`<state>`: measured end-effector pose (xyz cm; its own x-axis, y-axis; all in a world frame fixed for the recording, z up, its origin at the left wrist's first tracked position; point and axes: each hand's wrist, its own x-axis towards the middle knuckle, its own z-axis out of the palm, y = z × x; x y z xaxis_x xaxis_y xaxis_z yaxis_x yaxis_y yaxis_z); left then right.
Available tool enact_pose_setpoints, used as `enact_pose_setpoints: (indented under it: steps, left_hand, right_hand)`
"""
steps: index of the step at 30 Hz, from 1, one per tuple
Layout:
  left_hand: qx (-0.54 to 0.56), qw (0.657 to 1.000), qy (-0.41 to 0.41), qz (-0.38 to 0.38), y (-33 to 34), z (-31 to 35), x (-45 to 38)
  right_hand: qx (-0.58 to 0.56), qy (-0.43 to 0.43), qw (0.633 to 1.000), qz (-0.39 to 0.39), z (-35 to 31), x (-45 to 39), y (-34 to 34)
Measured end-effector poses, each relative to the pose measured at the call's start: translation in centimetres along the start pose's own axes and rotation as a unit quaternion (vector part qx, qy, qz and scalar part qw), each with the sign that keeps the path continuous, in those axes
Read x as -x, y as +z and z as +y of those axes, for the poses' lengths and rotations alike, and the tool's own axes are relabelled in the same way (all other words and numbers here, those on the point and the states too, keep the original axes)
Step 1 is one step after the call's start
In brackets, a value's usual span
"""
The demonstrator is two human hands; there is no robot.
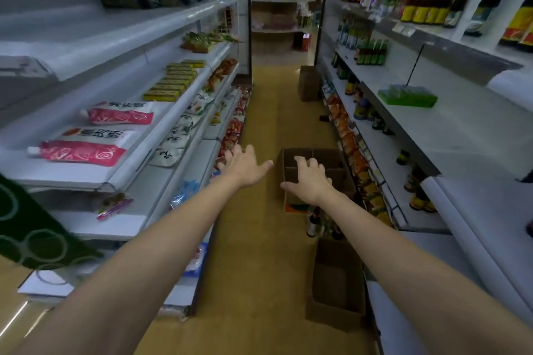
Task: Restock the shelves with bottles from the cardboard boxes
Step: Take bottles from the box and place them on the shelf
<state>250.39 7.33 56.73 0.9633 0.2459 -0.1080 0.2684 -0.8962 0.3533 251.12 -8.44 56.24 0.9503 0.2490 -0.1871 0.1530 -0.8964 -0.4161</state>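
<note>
Both my arms stretch forward down a shop aisle. My left hand (245,166) is spread with straight fingers and holds nothing, above the floor beside the left shelves. My right hand (310,179) hovers with loosely curled fingers over an open cardboard box with dividers (340,161) on the floor; it grips nothing. A few dark bottles (313,223) stand on the floor just in front of that box. A second open cardboard box (337,285) lies nearer to me against the right shelves. The right shelves (418,135) carry scattered dark bottles with yellow labels (421,199).
Left shelves (161,135) hold pink pouches, yellow-green packets and bagged goods. A third brown box (308,83) stands farther down the aisle on the right. Upper right shelves hold sauce bottles (429,6) and a green shrink-wrapped pack (408,96). The tan floor (259,253) runs between the shelves.
</note>
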Motion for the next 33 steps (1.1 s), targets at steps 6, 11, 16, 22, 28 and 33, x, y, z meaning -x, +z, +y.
enact_pose_setpoints:
  steps: [6, 11, 16, 22, 28, 33]
  left_hand:
    - [-0.011, 0.998, 0.011, -0.053, 3.1, 0.1, -9.9]
    - [-0.044, 0.997, -0.001, -0.068, 3.0, 1.1, -19.9]
    - [-0.074, 0.996, 0.001, -0.047, 0.5, 2.8, -29.4]
    - [-0.082, 0.995, 0.004, -0.050, 0.5, 2.9, -38.7]
    - [0.004, 0.998, -0.007, -0.061, -0.2, 1.5, -52.8]
    - [0.006, 0.996, 0.016, -0.089, -1.8, 2.0, -63.7]
  right_hand:
    - [0.000, 0.011, 1.000, -0.025, 0.3, -10.2, 0.7]
    - [-0.025, 0.000, 0.999, -0.026, 0.6, -21.1, 0.2]
    - [-0.030, 0.000, 0.999, -0.036, 0.5, -31.2, -2.5]
    - [-0.020, 0.009, 0.999, -0.036, -0.5, -42.2, -3.3]
    - [-0.014, 0.028, 0.999, -0.008, -2.8, -54.8, -3.9]
    - [-0.012, 0.057, 0.998, 0.007, -3.8, -63.9, -6.5]
